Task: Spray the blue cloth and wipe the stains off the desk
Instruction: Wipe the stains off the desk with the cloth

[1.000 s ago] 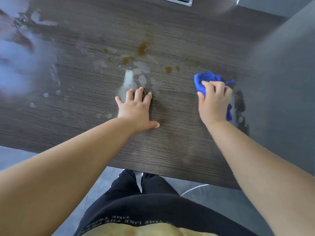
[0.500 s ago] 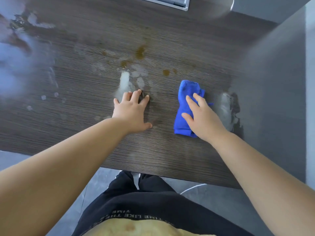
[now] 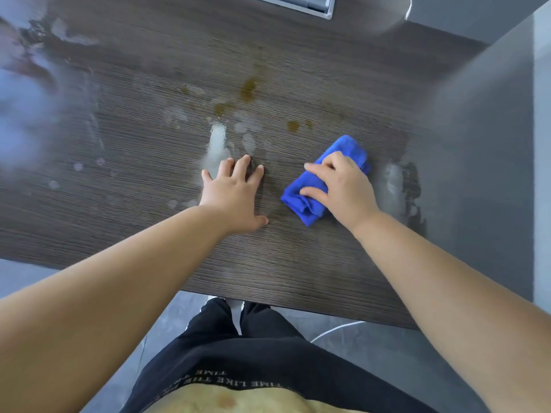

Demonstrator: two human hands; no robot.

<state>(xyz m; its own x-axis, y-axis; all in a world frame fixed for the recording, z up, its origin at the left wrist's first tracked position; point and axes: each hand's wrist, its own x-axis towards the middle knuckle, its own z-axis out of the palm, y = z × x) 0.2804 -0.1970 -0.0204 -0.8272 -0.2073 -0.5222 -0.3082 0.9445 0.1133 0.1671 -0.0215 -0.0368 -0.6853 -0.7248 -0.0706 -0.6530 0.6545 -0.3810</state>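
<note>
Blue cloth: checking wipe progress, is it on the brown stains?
No, the blue cloth lies apart from the brown stains, which show uncovered.

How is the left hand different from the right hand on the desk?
The left hand lies flat on the bare desk with its fingers spread; the right hand sits on the blue cloth with its fingers bent. The left hand holds nothing; the right hand grips the cloth. Both are palm down, on the near side of the brown stains.
</note>
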